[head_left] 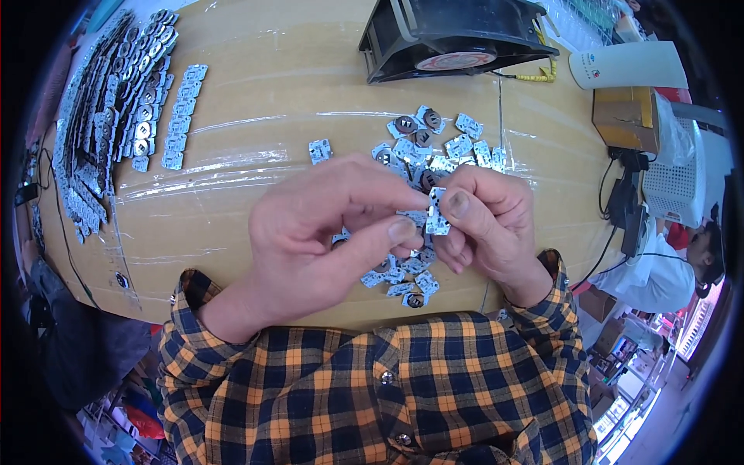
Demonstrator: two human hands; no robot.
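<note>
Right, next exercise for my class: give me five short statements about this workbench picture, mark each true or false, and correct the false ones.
1. The right hand holds a small circuit board. True.
2. The left hand lies flat, palm down. False: it is raised, fingers curled, with its thumb and forefinger apart near the held board.
3. A black fan is at the far side of the table. True.
4. The stacked board strips are at the table's right end. False: they are at the left.
5. Loose boards lie in a scattered pile, some with round dark parts. True.
</note>
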